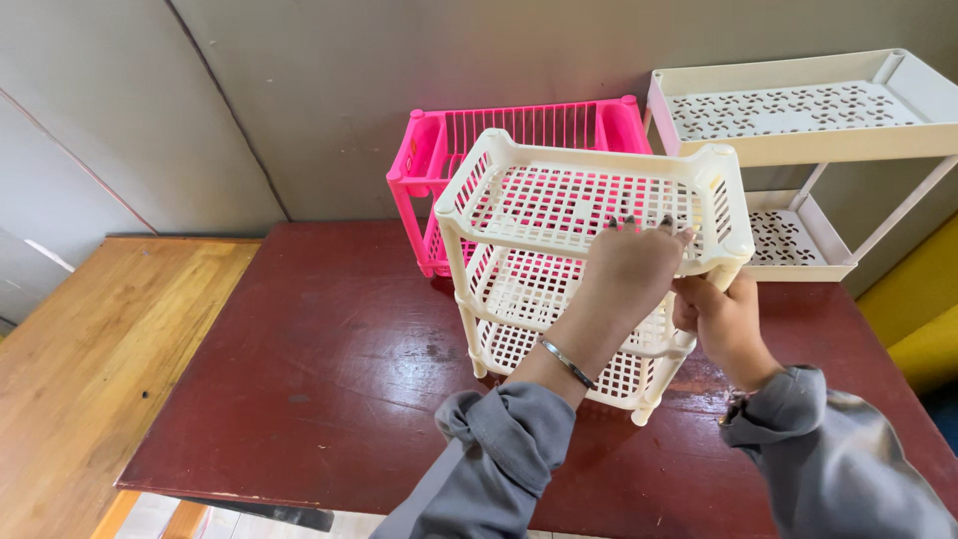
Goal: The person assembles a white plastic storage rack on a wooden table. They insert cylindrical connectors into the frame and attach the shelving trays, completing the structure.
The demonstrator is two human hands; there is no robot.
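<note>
the cream rack stands upright on the dark red counter, near its back edge, with three slotted shelves stacked on corner posts. all three shelves look seated and level, so the rack appears close to fully put together; what seems left is at the near right corner, where both hands meet. the left hand lies over the front rim of the top shelf, fingers curled down onto the plastic. the right hand is just beside it, lower, its fingers closed around the right front post under the top shelf. whether that post is fully pushed home is hidden by the hands.

right behind the cream rack stands a pink rack of the same kind, against the grey wall. to the right, well apart, is a larger white shelf unit with two trays. a bare wooden table adjoins the counter on the left.
</note>
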